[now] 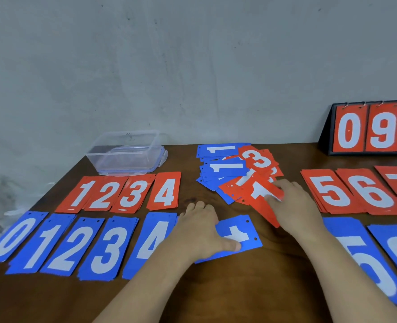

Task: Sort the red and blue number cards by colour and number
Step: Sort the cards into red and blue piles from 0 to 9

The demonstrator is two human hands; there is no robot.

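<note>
- While the left hand (202,227) grips a blue 1 card (239,236), thumb on its face, at the near middle of the brown table (216,287), the right hand (295,201) rests on the mixed pile (227,169) just behind.
- Right hand: fingertips on a red 1 card (258,192) at the pile's near edge; it appears to pinch it, thumb hidden.
- Left side, far row: red stacks 1 to 4 (123,194); near row: blue stacks 0 to 4 (60,243).
- Right side, far row: red stacks 5, 6, 7 (355,192); near row: blue stacks (367,257), cut by the frame.
- Far left: clear plastic box (127,152).
- Far right: flip scoreboard (367,129), showing red 0 and 9.
</note>
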